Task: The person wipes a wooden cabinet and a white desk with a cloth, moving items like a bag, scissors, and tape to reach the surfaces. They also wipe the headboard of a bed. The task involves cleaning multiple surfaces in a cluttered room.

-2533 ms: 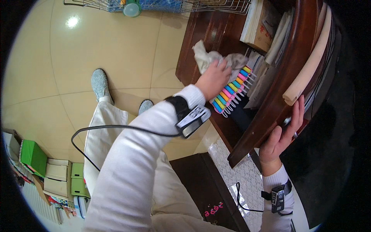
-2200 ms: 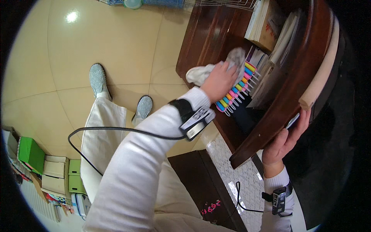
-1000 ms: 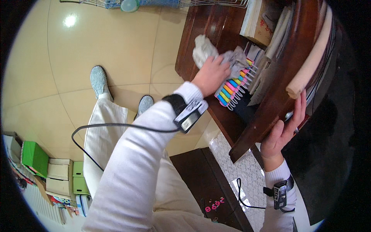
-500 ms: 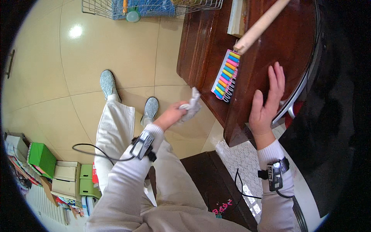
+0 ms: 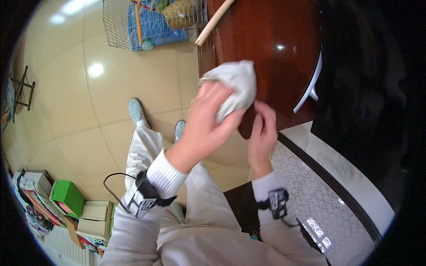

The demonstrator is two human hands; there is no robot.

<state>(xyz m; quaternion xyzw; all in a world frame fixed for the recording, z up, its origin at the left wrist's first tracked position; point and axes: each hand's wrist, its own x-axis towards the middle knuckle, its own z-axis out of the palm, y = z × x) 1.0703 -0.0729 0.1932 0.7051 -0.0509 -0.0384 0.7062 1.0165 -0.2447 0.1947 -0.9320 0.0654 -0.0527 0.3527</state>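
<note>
The left hand (image 5: 202, 124) grips one cloth (image 5: 237, 82) at the desk's (image 5: 284, 75) near left corner. The right hand (image 5: 262, 137) is just beside it, fingers loosely bent; cloth contact is unclear. Farther out: one rod (image 5: 215, 22), one cage (image 5: 117, 26), two shoes (image 5: 136, 110). Desk spreads right of the cloth, floor (image 5: 146, 80) left. Half a second ago the cloth was over floor, the right hand spread at the desk.

White sleeves (image 5: 133, 235), ribbed cuffs (image 5: 168, 176), black wrist straps (image 5: 144, 184), boxy devices (image 5: 145, 205), thin black cable (image 5: 105, 181), off-white trousers (image 5: 144, 148), grey shoes (image 5: 136, 110)
</note>
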